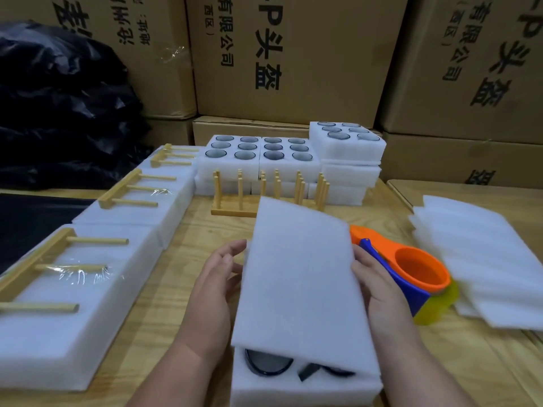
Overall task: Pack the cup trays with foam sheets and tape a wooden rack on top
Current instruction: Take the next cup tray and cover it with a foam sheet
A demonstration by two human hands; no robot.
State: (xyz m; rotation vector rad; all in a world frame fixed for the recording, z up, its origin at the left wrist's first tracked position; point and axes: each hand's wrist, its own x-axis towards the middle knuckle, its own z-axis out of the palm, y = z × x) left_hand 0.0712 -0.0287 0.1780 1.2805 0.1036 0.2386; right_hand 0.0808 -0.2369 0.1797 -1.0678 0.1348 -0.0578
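Behind, cartons (296, 54) read "头盔"; both hands' (217, 277) straight fingers steady foam sheet (299, 277).

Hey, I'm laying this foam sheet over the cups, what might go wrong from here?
The white foam sheet sits skewed on the white foam cup tray, leaving the dark glass cups at the near edge uncovered. The right hand is close beside the orange and blue tape dispenser and may knock it.
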